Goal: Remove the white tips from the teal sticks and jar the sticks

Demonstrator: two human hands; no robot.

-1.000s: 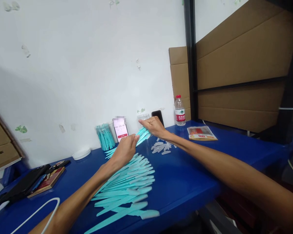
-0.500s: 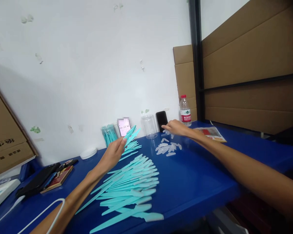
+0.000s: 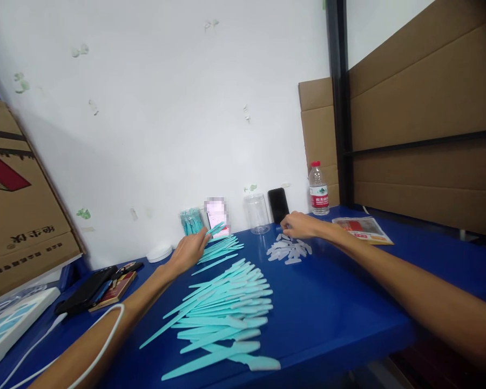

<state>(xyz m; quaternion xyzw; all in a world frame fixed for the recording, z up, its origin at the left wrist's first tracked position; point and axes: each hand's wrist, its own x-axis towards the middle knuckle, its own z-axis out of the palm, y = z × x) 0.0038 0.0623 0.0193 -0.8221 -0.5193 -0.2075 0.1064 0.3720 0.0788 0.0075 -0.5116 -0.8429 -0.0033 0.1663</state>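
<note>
My left hand (image 3: 191, 249) is closed around slim teal eyebrow razors (image 3: 216, 229), whose tips stick out past the fingers; I cannot tell how many. Below it, a fanned row of teal razors (image 3: 227, 302) covers the table, capped ends to the right. A smaller bunch (image 3: 222, 249) lies just beyond, partly behind the hand. My right hand (image 3: 302, 224) has its fingertips pinched at the far edge of a heap of translucent caps (image 3: 289, 249). Whatever is between those fingertips is hidden.
Along the wall stand a jar of teal razors (image 3: 191, 221), a lit phone (image 3: 216, 213), a clear jar (image 3: 256, 213), a dark phone (image 3: 278, 205) and a water bottle (image 3: 318, 189). A white lid (image 3: 159, 253) lies left; a white cable (image 3: 115, 319) crosses my left forearm.
The view has turned slightly left. My right hand has come closer to the cap heap. The razors in my left hand have dropped lower, with less of them showing.
</note>
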